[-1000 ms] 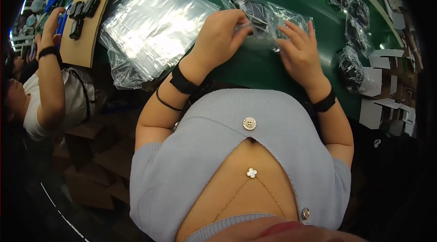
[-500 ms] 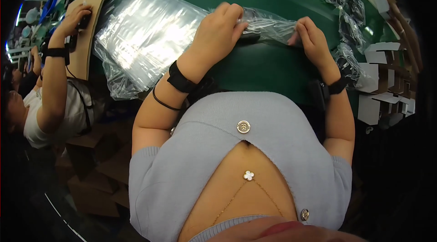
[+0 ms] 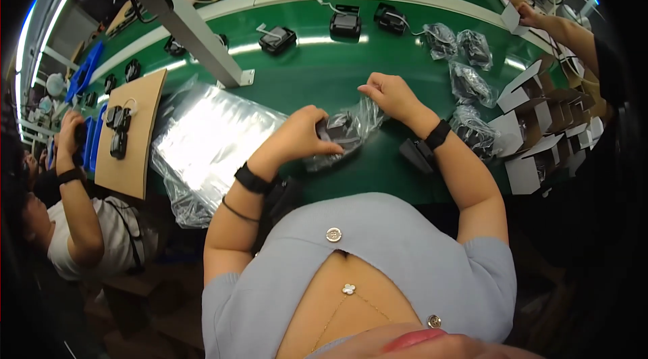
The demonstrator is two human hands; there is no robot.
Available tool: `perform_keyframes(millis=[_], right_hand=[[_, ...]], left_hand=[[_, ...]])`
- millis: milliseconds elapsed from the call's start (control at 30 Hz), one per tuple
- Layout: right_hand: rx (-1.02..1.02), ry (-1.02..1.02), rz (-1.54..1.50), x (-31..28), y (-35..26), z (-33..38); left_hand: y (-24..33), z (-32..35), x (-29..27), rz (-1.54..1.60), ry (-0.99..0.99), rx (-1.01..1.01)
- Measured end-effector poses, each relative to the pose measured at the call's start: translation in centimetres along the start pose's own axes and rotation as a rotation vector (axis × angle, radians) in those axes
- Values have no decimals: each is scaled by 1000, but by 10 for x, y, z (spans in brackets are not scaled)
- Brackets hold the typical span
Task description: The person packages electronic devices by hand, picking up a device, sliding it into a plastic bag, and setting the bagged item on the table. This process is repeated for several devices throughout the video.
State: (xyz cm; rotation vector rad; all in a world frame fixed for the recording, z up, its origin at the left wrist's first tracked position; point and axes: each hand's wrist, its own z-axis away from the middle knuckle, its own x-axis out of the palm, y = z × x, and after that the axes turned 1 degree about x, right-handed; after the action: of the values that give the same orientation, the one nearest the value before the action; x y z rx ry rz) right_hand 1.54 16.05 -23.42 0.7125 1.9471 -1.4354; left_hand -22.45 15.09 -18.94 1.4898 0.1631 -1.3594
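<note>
A small black device (image 3: 343, 131) sits partly inside a clear plastic bag (image 3: 356, 126) on the green table (image 3: 317, 68). My left hand (image 3: 302, 135) grips the device and the bag's near end. Pinching the bag's far edge, my right hand (image 3: 391, 97) holds it up above the table. Both wrists wear black bands.
A stack of clear bags (image 3: 209, 143) lies left of my hands. Bagged devices (image 3: 466, 82) and white cardboard boxes (image 3: 540, 129) sit at right. A cardboard sheet with black devices (image 3: 128, 133) is at far left by another person (image 3: 74, 176). A grey post (image 3: 182, 18) rises behind; a co-worker's arm (image 3: 560, 28) reaches in at top right.
The view has tilted up, showing more of the table. My hands have come closer together around the bag, and the black device now sits partly inside it.
</note>
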Motion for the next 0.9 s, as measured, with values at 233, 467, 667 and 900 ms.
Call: perform_keyframes(millis=[233,467,667,900], right_hand=[[-11,-163,-1325,39,-66,-14],[32,-193,-1450,24,-100,13],[88,-309,-1232,28,-69,-1],[336,101,-748,-115,110,-129]], left_hand=[[32,12,-1,74,655,672],[14,39,5,585,775,302],[4,28,2,494,703,128],[-44,77,-2,-139,575,-87]])
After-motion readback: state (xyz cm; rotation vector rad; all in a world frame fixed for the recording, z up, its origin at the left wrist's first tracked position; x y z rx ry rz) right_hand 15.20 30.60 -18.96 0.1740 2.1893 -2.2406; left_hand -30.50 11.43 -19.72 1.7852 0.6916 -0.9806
